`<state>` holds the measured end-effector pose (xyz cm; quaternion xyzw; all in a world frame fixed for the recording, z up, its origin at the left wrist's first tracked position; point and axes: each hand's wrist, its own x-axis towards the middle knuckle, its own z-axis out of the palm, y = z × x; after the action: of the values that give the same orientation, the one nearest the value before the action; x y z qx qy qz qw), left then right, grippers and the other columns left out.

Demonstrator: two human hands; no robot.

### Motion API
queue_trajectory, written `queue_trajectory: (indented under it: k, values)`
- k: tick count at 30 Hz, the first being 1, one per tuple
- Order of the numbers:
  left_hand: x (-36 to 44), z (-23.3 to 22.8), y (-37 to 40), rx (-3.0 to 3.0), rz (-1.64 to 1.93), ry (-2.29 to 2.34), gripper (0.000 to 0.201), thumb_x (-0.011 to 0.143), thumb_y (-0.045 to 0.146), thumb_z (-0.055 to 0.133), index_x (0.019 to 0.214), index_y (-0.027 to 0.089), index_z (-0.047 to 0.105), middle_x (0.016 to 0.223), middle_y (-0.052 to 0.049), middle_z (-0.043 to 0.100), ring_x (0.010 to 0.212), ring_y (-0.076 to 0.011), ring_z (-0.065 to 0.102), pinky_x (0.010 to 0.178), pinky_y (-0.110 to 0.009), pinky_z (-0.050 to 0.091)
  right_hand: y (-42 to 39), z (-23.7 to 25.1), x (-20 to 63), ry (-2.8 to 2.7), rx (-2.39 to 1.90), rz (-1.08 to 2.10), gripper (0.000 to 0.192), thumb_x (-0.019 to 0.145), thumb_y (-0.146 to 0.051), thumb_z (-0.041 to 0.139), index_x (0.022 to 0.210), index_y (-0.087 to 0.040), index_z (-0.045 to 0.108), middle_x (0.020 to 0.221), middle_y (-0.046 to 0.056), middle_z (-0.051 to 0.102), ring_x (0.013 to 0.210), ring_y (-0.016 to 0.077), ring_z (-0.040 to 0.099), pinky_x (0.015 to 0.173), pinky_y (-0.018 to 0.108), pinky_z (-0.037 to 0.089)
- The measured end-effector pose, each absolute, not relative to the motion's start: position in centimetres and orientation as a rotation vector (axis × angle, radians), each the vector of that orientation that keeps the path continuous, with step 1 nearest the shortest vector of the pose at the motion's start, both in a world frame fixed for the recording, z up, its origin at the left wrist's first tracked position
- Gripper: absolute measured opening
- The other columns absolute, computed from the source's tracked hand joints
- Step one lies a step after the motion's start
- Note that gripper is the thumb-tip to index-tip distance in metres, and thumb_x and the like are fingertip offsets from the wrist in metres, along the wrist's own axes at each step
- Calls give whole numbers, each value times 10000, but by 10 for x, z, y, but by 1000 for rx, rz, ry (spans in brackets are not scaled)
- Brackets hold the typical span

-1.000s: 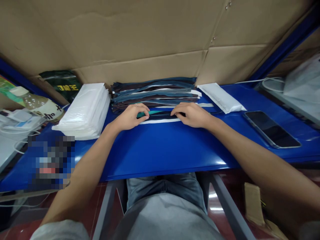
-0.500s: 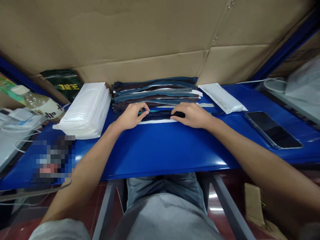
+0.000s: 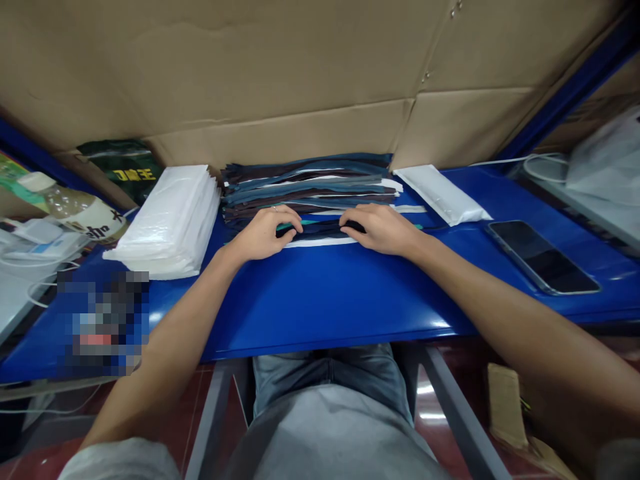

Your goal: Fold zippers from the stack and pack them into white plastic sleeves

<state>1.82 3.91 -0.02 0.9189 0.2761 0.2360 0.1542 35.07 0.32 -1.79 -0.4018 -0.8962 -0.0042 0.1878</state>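
Observation:
My left hand (image 3: 267, 232) is closed around the left part of a dark navy zipper (image 3: 321, 231), thumb and curled fingers on the strip. On the same strip, farther right, lies my right hand (image 3: 385, 229), its fingers bent and thumb close to them. A teal strip shows just behind the navy one, and a white zipper (image 3: 327, 241) lies along the near side. Behind my hands, long zippers in blue, brown, grey and white form a layered pile (image 3: 310, 187). My palms and fingers hide parts of the nearest strips.
A stack of white padded packets (image 3: 165, 213) stands left of the pile. To the right lie a single white packet (image 3: 443, 193) and a phone (image 3: 543, 257). A bottle (image 3: 75, 207) and chargers (image 3: 35, 233) are far left. A cardboard wall (image 3: 280, 73) backs the blue tabletop (image 3: 325, 300).
Both hands stay at the nearest zippers. My left thumb and fingertips have shifted slightly along the strip, and my right fingertips have moved a little. The pile looks unchanged.

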Motion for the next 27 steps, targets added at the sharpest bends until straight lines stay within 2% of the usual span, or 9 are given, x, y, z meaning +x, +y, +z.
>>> queue_trajectory:
  k: [3, 6, 8, 12, 17, 23, 27]
  values:
    - [18, 1, 38, 2628, 655, 793, 107, 997, 268, 751, 1079, 246, 816, 1262, -71, 790, 1170, -259, 755, 1092, -444, 552, 3, -17, 352, -2545, -1051, 9, 275, 1124, -247, 527, 1274, -199, 753, 1072, 122, 795, 951, 292, 742, 839, 399, 541]
    - [18, 1, 39, 2621, 642, 800, 110, 994, 283, 768, 1089, 255, 816, 1263, -65, 793, 1164, -257, 753, 1087, -444, 552, 3, -17, 352, -2600, -944, 36, 336, 1123, -187, 468, 1210, -205, 792, 1177, 126, 808, 1046, 296, 748, 906, 414, 555]
    - [17, 0, 40, 2622, 641, 799, 117, 1004, 280, 754, 1100, 256, 817, 1260, -64, 795, 1162, -254, 752, 1085, -442, 551, 3, -16, 352, -2599, -931, 46, 325, 1123, -216, 495, 1182, -198, 814, 1222, 128, 812, 1097, 309, 747, 951, 434, 561]
    - [17, 0, 41, 2624, 631, 799, 131, 1025, 294, 730, 1111, 255, 820, 1246, -66, 799, 1152, -255, 753, 1078, -439, 552, 3, -16, 350, -2586, -933, 69, 282, 1117, -330, 592, 1168, -189, 830, 1189, 134, 817, 1093, 321, 747, 978, 452, 566]
    - [18, 1, 40, 2621, 632, 799, 128, 1032, 301, 721, 1096, 246, 818, 1223, -66, 803, 1137, -255, 756, 1070, -432, 553, 2, -16, 347, -2586, -961, 40, 286, 1119, -287, 557, 1107, -177, 820, 1148, 145, 811, 1051, 325, 742, 949, 456, 549]
    - [19, 2, 38, 2602, 629, 809, 141, 989, 348, 789, 1088, 252, 816, 1219, -65, 801, 1138, -266, 755, 1066, -433, 559, 5, -15, 347, -2531, -979, 211, 286, 1128, -299, 525, 1079, -192, 787, 1141, 126, 801, 1044, 294, 731, 938, 421, 531]
    - [18, 2, 40, 2611, 615, 813, 140, 1023, 338, 732, 1095, 250, 814, 1209, -65, 803, 1130, -263, 753, 1075, -435, 554, 8, -17, 347, -2503, -1000, 255, 290, 1128, -287, 498, 1097, -186, 768, 1152, 128, 797, 1051, 298, 727, 944, 425, 524]
